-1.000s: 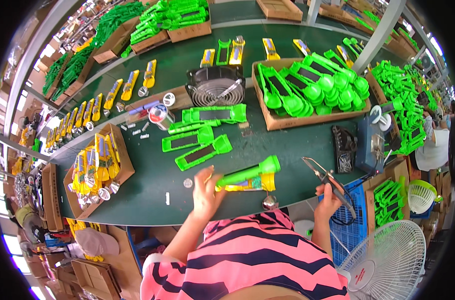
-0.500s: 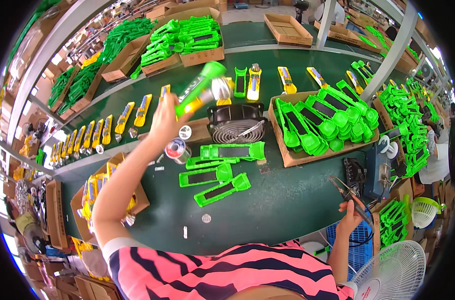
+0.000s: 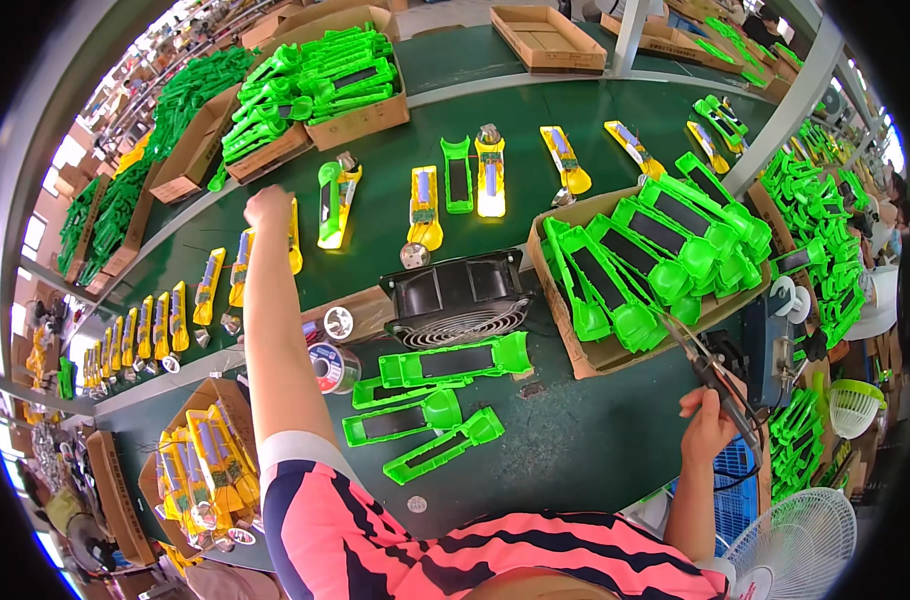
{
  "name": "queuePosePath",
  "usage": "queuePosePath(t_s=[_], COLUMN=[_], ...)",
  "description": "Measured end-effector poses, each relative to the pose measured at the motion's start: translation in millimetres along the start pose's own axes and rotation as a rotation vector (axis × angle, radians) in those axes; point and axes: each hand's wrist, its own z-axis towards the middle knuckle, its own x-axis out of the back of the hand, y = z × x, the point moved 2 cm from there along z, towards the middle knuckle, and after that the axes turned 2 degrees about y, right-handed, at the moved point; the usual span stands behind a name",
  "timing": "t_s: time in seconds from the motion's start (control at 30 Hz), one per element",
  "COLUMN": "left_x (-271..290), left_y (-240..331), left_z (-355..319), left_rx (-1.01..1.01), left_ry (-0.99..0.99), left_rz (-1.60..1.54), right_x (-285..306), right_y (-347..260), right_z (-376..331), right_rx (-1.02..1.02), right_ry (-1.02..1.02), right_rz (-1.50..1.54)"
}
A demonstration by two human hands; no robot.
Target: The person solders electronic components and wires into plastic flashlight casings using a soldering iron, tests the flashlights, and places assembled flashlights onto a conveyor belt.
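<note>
Left hand (image 3: 268, 207) is hovering beside a yellow unit (image 3: 294, 248) on the far worktop (image 3: 373, 240), grip indiscernible; right hand (image 3: 710, 432) is clasping a soldering iron (image 3: 710, 376), tip overlapping the near edge of a carton (image 3: 603, 362); bench surface (image 3: 550, 435) is separating green housings (image 3: 445, 446) from shirt (image 3: 535, 548).

Long yellow plastic housings (image 3: 179, 318) are ranged on a flat dark-green surface (image 3: 520, 190) to the left and right of the left hand (image 3: 270, 206); beyond it, a brown rectangular cardboard carton (image 3: 360, 126) is packed with long bright-green plastic casings (image 3: 360, 75). Between the hands a black square metal-grilled fan (image 3: 457, 295) is placed, and loose casings (image 3: 445, 446) are laid nearer the body. A slim dark soldering iron (image 3: 712, 378) is held in the right hand (image 3: 710, 428), just beyond which a second filled carton (image 3: 587, 358) is set.
</note>
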Motion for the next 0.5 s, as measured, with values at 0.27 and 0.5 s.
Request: queuePosePath(t_s=[0.27,0.5], left_x=[-10.8,-55.6], left_y=[10.8,43.9], left_z=[-26.8,-48.7], left_rx=[-0.191,-0.113], left_ry=[0.888,0.052], left_rz=[-0.147,-0.328], right_x=[-27.1,-11.6], right_y=[9.0,7.8], right_z=[15.2,1.4], right_rx=[0.045,0.059], right_ry=[-0.148,-0.147], right_rz=[0.036,-0.033])
